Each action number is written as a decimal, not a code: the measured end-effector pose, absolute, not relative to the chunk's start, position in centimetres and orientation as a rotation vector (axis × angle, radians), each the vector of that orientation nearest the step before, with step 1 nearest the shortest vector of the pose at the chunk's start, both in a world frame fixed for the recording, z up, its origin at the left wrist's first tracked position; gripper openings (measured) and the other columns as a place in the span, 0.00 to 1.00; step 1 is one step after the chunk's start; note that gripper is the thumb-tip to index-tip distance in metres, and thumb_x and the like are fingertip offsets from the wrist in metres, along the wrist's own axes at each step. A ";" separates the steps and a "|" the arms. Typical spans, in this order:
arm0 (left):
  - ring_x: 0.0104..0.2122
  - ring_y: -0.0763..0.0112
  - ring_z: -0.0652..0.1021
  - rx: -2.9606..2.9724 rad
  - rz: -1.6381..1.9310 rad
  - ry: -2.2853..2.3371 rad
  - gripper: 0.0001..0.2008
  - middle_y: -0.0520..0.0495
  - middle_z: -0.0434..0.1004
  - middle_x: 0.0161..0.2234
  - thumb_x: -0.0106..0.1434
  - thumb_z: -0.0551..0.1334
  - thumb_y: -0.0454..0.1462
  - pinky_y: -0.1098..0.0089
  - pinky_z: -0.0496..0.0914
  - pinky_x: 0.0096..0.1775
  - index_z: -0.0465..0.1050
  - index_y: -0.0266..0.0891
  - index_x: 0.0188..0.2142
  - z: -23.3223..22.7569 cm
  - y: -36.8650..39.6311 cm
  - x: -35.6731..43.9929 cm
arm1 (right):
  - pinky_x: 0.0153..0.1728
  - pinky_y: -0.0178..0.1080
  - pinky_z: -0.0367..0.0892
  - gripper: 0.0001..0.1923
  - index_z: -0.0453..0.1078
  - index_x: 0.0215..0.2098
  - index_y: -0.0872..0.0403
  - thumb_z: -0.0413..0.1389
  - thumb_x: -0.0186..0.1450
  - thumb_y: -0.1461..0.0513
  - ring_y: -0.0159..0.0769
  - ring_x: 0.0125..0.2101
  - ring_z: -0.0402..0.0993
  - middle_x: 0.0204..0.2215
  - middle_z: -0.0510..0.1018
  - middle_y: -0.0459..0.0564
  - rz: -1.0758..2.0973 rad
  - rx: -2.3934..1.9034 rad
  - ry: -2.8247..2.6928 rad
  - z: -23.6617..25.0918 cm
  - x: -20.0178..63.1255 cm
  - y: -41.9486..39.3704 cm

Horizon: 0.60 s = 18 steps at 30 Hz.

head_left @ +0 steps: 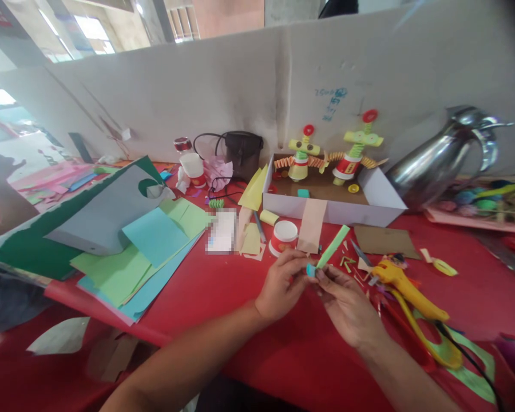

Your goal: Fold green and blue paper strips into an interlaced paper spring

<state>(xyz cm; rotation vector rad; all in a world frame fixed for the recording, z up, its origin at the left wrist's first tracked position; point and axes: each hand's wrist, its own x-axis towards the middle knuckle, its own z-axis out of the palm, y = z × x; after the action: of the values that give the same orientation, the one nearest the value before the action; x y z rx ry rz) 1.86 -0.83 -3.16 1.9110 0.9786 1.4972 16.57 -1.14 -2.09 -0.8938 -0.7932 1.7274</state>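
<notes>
In front of me my left hand point(283, 285) pinches the blue end point(311, 270) of a folded paper strip. The fingers of my right hand point(347, 303) are closed on the light green paper strip point(333, 247), which sticks up and to the right from the join. Where the two colours meet is partly covered by my fingertips. Just beyond my left hand stands a white and red paper cup point(284, 236). A tan paper strip point(312, 226) leans from the box edge behind my hands. Green paper scraps point(347, 263) lie beside my right hand.
Yellow-handled glue gun point(407, 289) and scissors point(363, 254) lie on the right. A white box point(326, 209) holds two paper-cup figures point(300, 163). Behind it leans a metal jug point(438, 154). Coloured paper sheets point(154, 234) are piled left, beside a black bag point(243, 154).
</notes>
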 end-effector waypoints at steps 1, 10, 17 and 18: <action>0.44 0.64 0.77 1.945 1.489 0.983 0.10 0.42 0.74 0.43 0.66 0.62 0.37 0.62 0.74 0.46 0.76 0.40 0.45 -3.2 -0.9 1.9 | 0.33 0.39 0.61 0.11 0.78 0.29 0.48 0.71 0.51 0.54 0.34 0.28 0.64 0.27 0.76 0.45 1.718 -0.885 -0.811 -2.0 16.6 -1.1; 0.48 0.62 0.77 2.153 1.453 0.966 0.11 0.40 0.78 0.44 0.66 0.60 0.34 0.61 0.75 0.48 0.75 0.39 0.47 -2.6 -0.9 1.5 | 0.37 0.38 0.61 0.11 0.79 0.32 0.47 0.70 0.53 0.54 0.35 0.31 0.64 0.27 0.75 0.44 1.698 -0.838 -0.858 -1.8 16.4 -1.4; 0.43 0.66 0.80 2.458 1.230 1.112 0.12 0.43 0.80 0.44 0.67 0.58 0.33 0.65 0.75 0.44 0.76 0.41 0.47 -2.3 -1.7 -1.0 | 0.29 0.37 0.55 0.12 0.76 0.26 0.50 0.71 0.52 0.53 0.31 0.25 0.57 0.23 0.70 0.42 1.695 -0.873 -0.859 -1.6 16.6 -1.5; 0.39 0.67 0.81 2.549 1.197 1.168 0.11 0.44 0.81 0.40 0.67 0.58 0.32 0.66 0.75 0.41 0.76 0.41 0.45 -2.4 -2.0 -2.2 | 0.29 0.37 0.54 0.13 0.75 0.25 0.51 0.71 0.51 0.54 0.31 0.25 0.56 0.22 0.68 0.42 1.696 -0.879 -0.856 -1.4 16.7 -1.5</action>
<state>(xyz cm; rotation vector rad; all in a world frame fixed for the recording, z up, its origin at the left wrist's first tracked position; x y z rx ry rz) -2.22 -2.00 -2.39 2.5493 1.1677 1.1968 16.69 -1.54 -1.44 -0.8786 -0.8559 1.6963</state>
